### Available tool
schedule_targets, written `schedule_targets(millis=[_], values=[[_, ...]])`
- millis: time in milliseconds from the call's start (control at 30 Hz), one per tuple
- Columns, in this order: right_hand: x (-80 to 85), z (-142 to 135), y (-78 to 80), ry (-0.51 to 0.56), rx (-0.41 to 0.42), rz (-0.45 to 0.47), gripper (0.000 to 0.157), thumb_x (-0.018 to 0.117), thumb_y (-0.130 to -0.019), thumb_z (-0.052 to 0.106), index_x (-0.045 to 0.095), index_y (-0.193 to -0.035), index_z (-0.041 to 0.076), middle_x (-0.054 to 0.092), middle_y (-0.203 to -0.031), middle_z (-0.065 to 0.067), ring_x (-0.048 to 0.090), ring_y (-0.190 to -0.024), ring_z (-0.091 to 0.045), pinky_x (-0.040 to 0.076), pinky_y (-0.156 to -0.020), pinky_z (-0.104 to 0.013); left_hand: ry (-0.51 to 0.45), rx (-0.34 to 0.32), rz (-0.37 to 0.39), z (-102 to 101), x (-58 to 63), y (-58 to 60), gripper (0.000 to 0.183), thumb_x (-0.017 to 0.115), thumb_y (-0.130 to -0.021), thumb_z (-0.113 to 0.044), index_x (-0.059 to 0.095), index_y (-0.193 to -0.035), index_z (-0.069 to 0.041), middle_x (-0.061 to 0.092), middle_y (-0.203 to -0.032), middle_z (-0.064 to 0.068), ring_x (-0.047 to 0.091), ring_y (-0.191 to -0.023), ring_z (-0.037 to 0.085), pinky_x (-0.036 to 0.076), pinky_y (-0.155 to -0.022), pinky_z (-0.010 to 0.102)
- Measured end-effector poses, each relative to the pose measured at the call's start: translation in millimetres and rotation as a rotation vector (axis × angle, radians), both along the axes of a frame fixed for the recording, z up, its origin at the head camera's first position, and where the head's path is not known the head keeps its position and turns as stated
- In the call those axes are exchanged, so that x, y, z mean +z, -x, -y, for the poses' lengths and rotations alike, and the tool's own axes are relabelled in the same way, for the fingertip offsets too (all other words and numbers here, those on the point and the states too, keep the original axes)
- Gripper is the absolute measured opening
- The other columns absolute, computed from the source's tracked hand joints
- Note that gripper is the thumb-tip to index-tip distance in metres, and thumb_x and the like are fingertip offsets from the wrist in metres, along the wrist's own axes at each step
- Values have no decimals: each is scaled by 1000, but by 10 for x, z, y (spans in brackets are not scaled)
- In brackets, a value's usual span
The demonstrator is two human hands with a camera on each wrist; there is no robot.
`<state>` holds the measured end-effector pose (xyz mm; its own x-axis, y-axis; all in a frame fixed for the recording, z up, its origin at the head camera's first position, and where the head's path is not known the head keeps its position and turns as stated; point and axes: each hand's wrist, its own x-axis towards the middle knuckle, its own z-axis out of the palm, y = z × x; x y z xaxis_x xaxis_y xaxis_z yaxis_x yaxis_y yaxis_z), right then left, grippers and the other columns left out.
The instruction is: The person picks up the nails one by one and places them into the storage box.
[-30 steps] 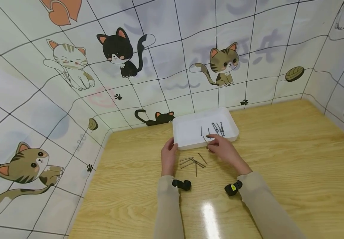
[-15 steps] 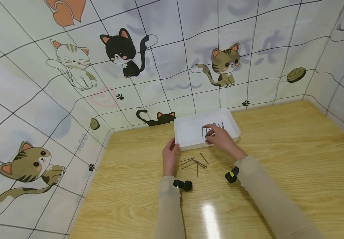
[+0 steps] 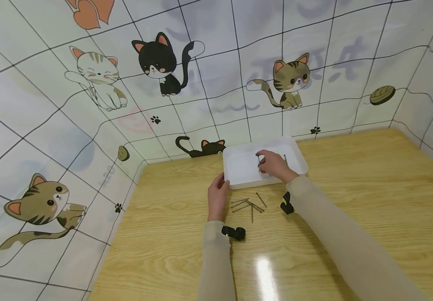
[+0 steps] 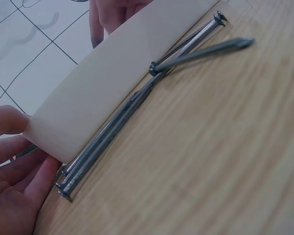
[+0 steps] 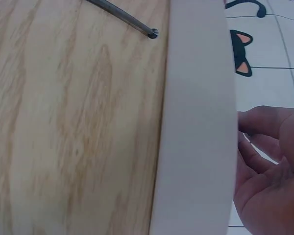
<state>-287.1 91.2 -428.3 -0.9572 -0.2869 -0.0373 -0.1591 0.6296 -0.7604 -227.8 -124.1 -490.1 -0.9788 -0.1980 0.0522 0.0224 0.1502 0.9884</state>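
Observation:
My left hand [image 3: 217, 196] grips the white tray [image 3: 239, 182] at its front left corner; the left wrist view shows its fingers [image 4: 12, 120] against the tray wall. Over the middle of the tray, my right hand [image 3: 274, 164] pinches a nail [image 3: 259, 160] between thumb and fingers. The tray rim hides its fingertips in the right wrist view. Several nails lie inside the tray, mostly covered by that hand; one nail [image 3: 285, 159] shows to its right. In front of the tray, a loose pile of nails [image 3: 249, 205] lies crisscrossed on the table.
The wood-grain table [image 3: 171, 234] carries the tray close to the back wall. Cat-patterned wall covering [image 3: 216, 83] closes off the back, left and right. Black wrist cameras [image 3: 236, 233] are strapped over both sleeves.
My right hand has carried a nail from the tray's front rim inward and lowered it over the tray. My left hand stays on the corner. The view has shifted slightly.

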Motion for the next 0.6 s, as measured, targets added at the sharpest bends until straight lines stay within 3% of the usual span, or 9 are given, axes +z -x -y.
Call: schedule_targets(millis=[267, 600], values=[[-83, 175, 71, -143, 42, 37, 46, 50, -85, 1, 45, -131, -1, 63, -95, -15, 52, -60, -16, 40, -54, -27, -5, -2, 14, -1, 18, -1, 38, 56, -91, -25, 54, -129, -19, 57, -125, -1, 51, -115, 16, 39, -99, 37], [-55, 236, 69, -255, 18, -13, 42, 51, -85, 2, 49, -127, -2, 63, -96, -15, 50, -66, -19, 39, -60, -30, 4, 7, 8, -5, 34, -5, 39, 56, -91, -23, 54, -129, -17, 57, -125, 1, 53, -112, 15, 41, -96, 36]])
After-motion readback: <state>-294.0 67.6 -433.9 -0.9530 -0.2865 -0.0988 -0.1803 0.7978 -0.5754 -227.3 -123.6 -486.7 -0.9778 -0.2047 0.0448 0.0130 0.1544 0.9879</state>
